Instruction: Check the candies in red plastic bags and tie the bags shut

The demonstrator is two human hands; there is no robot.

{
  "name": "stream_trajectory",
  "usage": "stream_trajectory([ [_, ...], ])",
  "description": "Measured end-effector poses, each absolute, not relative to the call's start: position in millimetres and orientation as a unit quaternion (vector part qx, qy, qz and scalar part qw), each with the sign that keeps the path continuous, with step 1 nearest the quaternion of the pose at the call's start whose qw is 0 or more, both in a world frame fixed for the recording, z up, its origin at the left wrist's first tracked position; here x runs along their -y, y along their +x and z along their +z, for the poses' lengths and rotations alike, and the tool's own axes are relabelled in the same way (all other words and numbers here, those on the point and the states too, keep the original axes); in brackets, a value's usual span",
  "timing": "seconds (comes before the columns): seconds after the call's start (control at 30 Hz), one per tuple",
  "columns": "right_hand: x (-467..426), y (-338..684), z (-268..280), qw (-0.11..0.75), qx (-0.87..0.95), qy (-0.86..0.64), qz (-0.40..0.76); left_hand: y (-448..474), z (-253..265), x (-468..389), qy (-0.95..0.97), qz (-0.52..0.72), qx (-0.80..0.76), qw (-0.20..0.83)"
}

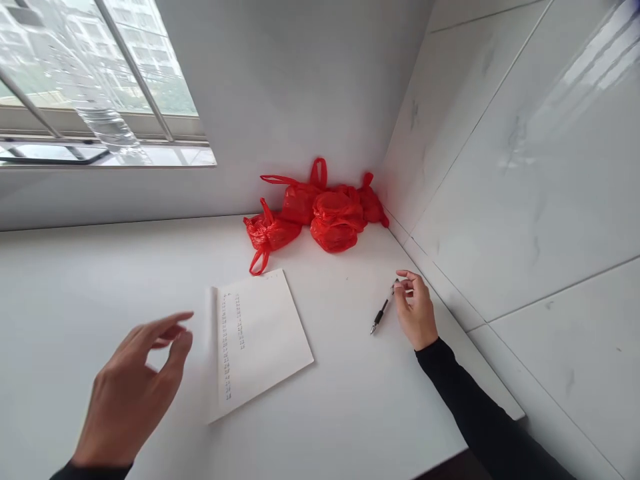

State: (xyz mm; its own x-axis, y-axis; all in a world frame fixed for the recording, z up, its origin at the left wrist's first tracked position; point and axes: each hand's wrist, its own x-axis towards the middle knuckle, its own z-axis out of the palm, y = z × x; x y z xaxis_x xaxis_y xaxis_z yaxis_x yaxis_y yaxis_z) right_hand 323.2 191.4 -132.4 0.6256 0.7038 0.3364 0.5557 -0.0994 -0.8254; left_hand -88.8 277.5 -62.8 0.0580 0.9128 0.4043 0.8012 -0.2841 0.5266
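My left hand (pixel 135 383) is over the white table, just left of an open booklet (pixel 267 333). Its fingers are curved, with a gap between thumb and fingertips and nothing between them. The booklet lies at a slant, with rows of small printed or written characters on its left side and a page edge curling up there. To the right, a black and clear pen (pixel 382 313) lies slanted, tip towards me. My right hand (pixel 416 308) is at the pen's far end, thumb and forefinger apart around it; whether they touch it is hard to see.
Several knotted red plastic bags (pixel 336 217) are bunched in the back corner of the white table (pixel 100 267). A marbled tile wall (pixel 525 200) borders the right side. On the window sill at upper left stands a clear plastic bottle (pixel 107 120), beside a dark-edged flat object (pixel 55 157).
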Motion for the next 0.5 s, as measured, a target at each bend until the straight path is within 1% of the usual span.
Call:
stream_trajectory([
  [0.13, -195.8, 317.9, -138.0, 0.522, 0.435, -0.732, 0.048, -13.3, -65.0, -375.4, 0.713, 0.296, -0.628, 0.098],
  [0.23, -199.8, 315.7, -136.7, 0.51, 0.442, -0.736, 0.055, 26.6, -74.5, -421.7, 0.731, 0.23, -0.633, 0.109],
  [0.33, -200.7, 315.9, -134.2, 0.487, 0.45, -0.746, 0.057, 43.4, -81.2, -436.8, 0.743, 0.201, -0.63, 0.107],
  [0.5, -199.5, 312.3, -129.0, 0.475, 0.461, -0.747, 0.062, 32.1, -79.1, -430.1, 0.73, 0.249, -0.629, 0.101],
])
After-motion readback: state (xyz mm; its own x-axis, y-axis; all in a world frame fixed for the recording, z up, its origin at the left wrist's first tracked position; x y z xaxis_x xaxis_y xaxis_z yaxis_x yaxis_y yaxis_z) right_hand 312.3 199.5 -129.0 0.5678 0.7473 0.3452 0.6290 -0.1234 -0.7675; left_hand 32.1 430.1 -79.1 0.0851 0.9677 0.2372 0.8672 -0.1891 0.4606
